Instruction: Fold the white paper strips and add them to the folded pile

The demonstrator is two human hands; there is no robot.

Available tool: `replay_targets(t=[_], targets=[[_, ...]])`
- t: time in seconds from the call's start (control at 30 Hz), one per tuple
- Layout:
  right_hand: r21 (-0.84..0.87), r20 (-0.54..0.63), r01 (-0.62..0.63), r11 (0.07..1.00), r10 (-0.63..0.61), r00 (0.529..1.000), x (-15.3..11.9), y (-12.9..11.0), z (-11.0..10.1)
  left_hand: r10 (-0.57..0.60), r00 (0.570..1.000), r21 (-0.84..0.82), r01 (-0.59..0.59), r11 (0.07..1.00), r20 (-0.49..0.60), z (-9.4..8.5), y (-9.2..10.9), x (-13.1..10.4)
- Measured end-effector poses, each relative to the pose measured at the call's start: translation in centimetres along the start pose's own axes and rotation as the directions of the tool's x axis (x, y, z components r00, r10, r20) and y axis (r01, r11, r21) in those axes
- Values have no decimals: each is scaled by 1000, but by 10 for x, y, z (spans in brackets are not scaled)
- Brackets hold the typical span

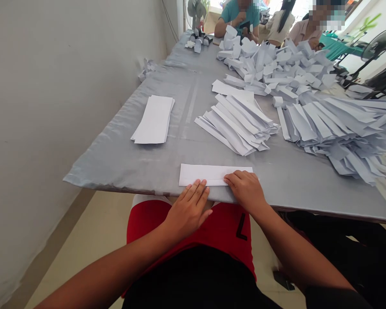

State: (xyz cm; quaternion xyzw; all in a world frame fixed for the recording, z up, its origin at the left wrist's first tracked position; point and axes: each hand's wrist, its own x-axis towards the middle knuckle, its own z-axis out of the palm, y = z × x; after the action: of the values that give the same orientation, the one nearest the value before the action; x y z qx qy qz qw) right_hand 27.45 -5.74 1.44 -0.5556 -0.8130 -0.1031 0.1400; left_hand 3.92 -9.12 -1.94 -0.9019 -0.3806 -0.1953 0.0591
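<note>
Clock's centring on the paper strip (212, 172), 12 pointing away from you. Strip's lying flat on the desk (116, 163), close to its near edge, long sides running 9 to 3.

Looks like you're flattening a fold. Your left hand (190, 207) is resting at 7, fingers straight, lying near together on the strip's near edge, not gripping. Your right hand (247, 189) is sitting at 4, fingers bent, tips touching the paper; can't tell if they're pinching it.

For a clean crease, you're wanting one hand anchoring while the other is running firm, even pressure along the near edge, ends included. Long edges should be lining up before you're pressing hard; a skewed crease is probably tough to undo.

Strip's looking plain white, long, narrow. A faint line is running lengthwise by the near edge; can't tell if it's crease or flap. The 9 o'clock end is looking square; the 3 o'clock end is partly hiding behind your right hand.

Stack of flat sheets (154, 120) is sitting at 10, pile of folded strips (239, 124) at 1.
</note>
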Motion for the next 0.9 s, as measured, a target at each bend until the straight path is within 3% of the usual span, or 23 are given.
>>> replay_targets(t=[0.17,0.27,0.37,0.47,0.9], targets=[[13,-172,-19,1000,21,985,-5,-13,-8,-2,1000,22,3,1000,-13,0,1,-1],[76,-238,84,994,-64,969,-14,-30,-11,0,1000,28,0,1000,-17,0,2,0],[110,-189,171,979,-148,971,-25,-41,-8,2,1000,31,-2,1000,-8,-1,1,0],[102,-142,134,986,-119,983,-36,-42,0,-1,1000,25,1,1000,1,-1,1,1],[-3,-15,38,999,-38,999,-63,-8,1,-71,997,32,70,997,22,-19,-7,-11]])
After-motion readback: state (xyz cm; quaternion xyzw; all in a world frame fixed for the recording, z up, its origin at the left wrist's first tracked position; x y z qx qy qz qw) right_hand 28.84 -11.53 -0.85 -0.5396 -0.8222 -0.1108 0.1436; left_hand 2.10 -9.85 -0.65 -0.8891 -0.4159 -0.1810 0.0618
